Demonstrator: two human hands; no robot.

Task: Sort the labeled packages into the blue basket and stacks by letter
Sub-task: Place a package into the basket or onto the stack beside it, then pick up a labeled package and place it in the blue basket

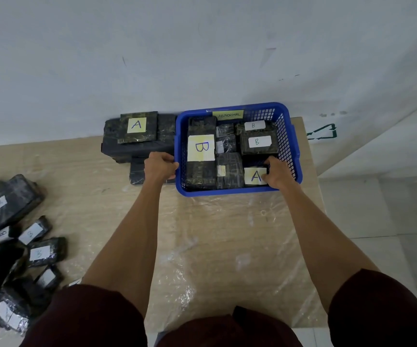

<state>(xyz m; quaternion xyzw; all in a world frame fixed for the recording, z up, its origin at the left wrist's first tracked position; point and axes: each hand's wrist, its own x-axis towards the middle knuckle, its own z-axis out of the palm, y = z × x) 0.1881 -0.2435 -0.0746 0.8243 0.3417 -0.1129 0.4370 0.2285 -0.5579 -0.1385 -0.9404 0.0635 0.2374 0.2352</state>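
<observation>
The blue basket, tagged ABNORMAL, stands at the far side of the table and holds several dark wrapped packages. A large B package lies at its left, two smaller B packages at its right rear. My right hand is inside the basket's near right corner, fingers closed on a package with a yellow A label. My left hand grips the basket's left rim. Left of the basket a stack of dark packages carries an A label on top.
A loose heap of dark packages, several marked B, lies at the table's left edge. The table is covered with crinkled clear plastic. A white wall rises right behind the basket; tiled floor shows at the right.
</observation>
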